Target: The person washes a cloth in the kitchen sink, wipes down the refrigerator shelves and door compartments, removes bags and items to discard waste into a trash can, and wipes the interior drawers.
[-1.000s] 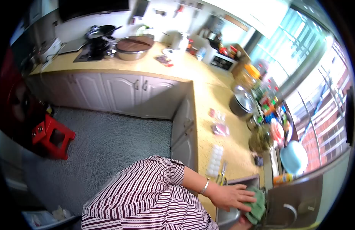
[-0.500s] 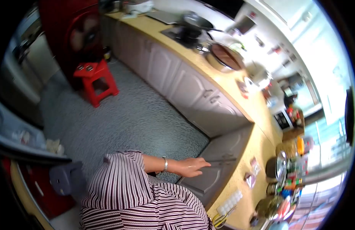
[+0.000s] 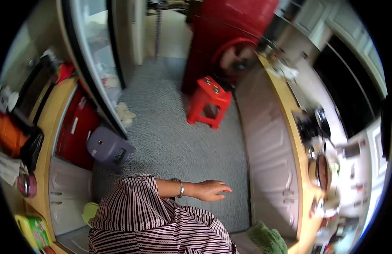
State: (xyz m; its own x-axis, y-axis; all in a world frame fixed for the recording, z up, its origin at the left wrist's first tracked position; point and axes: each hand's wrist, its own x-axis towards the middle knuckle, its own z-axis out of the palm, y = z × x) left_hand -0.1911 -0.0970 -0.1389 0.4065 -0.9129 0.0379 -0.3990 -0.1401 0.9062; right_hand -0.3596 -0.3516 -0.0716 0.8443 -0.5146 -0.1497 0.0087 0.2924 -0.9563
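Note:
My left hand [image 3: 210, 190] is held out over the grey floor [image 3: 162, 110], palm down. Its fingers are loosely stretched, with nothing in them. A metal band [image 3: 181, 189] circles the wrist, and the striped sleeve [image 3: 136, 199] covers the upper arm. At the bottom right, a crumpled green cloth [image 3: 268, 239] shows near the frame's lower edge. My right hand is out of sight, so whether it holds the cloth cannot be seen.
A red stool [image 3: 209, 103] stands before a red fridge-like cabinet [image 3: 221, 25] and a fan [image 3: 236, 59]. A grey-purple stool [image 3: 105, 144] is at left, below an open door [image 3: 92, 72]. Counters [image 3: 289, 106] line both sides; the right one bears pots [image 3: 325, 171].
The view has swung left from the sink and window to the floor and stools. My left hand has come off the green cloth, which reappears at the lower right.

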